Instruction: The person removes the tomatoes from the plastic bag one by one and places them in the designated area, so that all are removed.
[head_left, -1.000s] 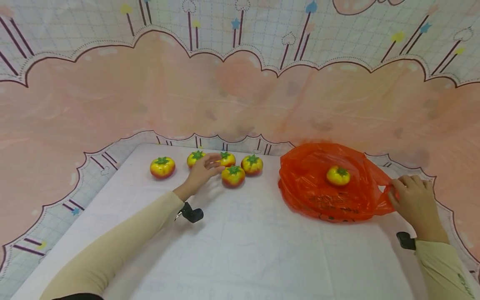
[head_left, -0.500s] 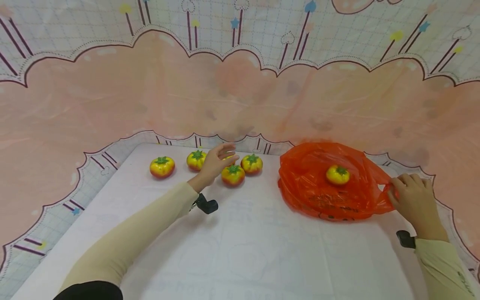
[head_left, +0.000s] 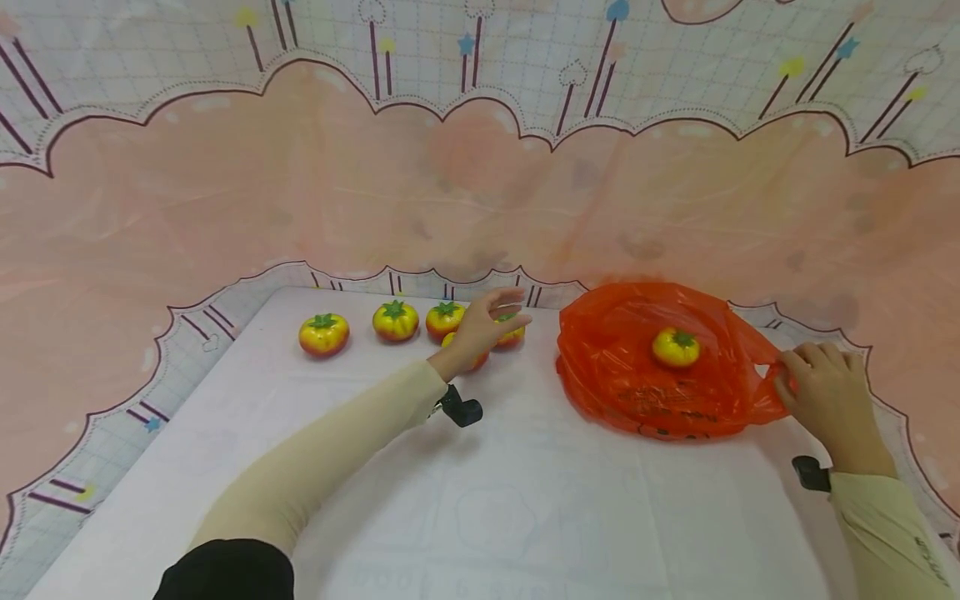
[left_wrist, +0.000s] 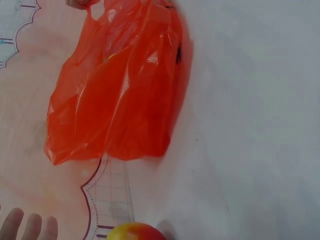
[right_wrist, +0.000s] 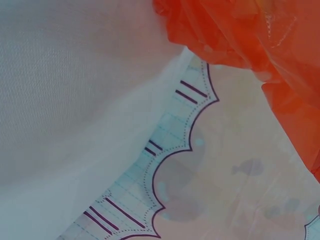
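My left hand (head_left: 480, 329) hovers over the right end of a group of yellow-red persimmons, its fingers loosely bent with nothing between them. It partly covers the front persimmon (head_left: 480, 362) and the right persimmon (head_left: 513, 337). Left of them sit a persimmon (head_left: 446, 320), a second persimmon (head_left: 395, 322) and a far-left persimmon (head_left: 323, 335). My right hand (head_left: 832, 404) grips the handle of a red plastic bag (head_left: 600, 392) and keeps its mouth spread. One persimmon (head_left: 677, 347) lies in the bag. In the left wrist view, fingertips (left_wrist: 32, 226) show near a persimmon (left_wrist: 135, 232).
A white tabletop (head_left: 570, 517) spreads below the bag and fruit. Behind it hangs a peach patterned cloth (head_left: 337, 183) whose scalloped border meets the table's back edge. A black wrist camera (head_left: 459, 408) hangs under my left wrist.
My left hand has moved right across the persimmons, uncovering the ones on the left and covering those on the right. My right hand and the bag have stayed nearly still.
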